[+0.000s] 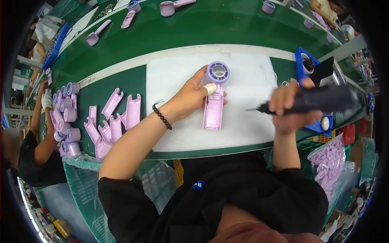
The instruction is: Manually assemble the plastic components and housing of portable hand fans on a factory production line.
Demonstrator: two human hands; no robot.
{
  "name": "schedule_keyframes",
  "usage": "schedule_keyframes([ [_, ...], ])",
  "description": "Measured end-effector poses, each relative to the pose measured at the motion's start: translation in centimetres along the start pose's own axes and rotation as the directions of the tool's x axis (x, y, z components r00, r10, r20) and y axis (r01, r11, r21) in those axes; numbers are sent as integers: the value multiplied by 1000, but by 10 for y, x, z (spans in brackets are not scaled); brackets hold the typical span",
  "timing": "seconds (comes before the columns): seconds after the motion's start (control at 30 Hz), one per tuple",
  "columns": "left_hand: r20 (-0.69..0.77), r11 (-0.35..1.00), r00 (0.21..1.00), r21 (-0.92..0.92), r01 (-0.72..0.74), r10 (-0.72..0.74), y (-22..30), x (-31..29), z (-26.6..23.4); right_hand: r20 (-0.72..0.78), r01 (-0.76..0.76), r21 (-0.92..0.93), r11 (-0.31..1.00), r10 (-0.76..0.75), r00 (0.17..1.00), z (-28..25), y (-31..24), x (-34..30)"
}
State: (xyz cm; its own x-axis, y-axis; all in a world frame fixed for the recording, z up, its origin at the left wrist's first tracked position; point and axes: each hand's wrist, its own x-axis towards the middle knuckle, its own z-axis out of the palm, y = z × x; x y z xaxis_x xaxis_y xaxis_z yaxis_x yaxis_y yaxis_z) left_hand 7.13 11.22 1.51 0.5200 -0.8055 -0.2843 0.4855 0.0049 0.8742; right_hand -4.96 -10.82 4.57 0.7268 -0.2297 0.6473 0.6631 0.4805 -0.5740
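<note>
My left hand (187,100) grips a pink plastic housing (213,115), its thumb pressed on the upper part and fingertips showing at the far side. The open handle faces up with its hollow inside showing, and a round head with a purple ring (218,72) sits at its far end. A pale wrap covers the left thumb. To the right, my right hand (287,104) is wrapped round a black electric screwdriver (324,99), slightly blurred. Its thin bit points left toward the housing, apart from it. Both hands are over a white mat (174,137).
Pink half-shells (133,111) lie left of the mat, beside a pile of round purple-ringed heads (69,114). A co-worker's arm (45,141) reaches in at far left. Blue trays (300,60) stand right. Beyond runs a green belt (227,28) carrying pink parts.
</note>
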Motion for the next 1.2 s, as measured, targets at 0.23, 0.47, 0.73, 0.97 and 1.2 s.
schedule_keyframes([
  [0.23,-8,997,999,65,-33,34,-8,1,-1,-274,-315,-746,587,160,948,-8,-99,-18],
  [0.47,-39,970,977,137,-201,208,-3,-11,18,-168,-627,-754,194,866,470,27,-48,-27],
  [0.73,29,600,813,661,-452,581,16,-26,-19,-72,-653,-670,354,844,531,37,44,3],
  [0.97,-39,-260,845,943,208,534,58,-78,-112,-179,-495,-861,114,843,507,-8,115,115],
  [1.2,-536,-15,828,838,545,164,84,-110,-99,-210,-44,-971,-234,754,623,-69,190,190],
])
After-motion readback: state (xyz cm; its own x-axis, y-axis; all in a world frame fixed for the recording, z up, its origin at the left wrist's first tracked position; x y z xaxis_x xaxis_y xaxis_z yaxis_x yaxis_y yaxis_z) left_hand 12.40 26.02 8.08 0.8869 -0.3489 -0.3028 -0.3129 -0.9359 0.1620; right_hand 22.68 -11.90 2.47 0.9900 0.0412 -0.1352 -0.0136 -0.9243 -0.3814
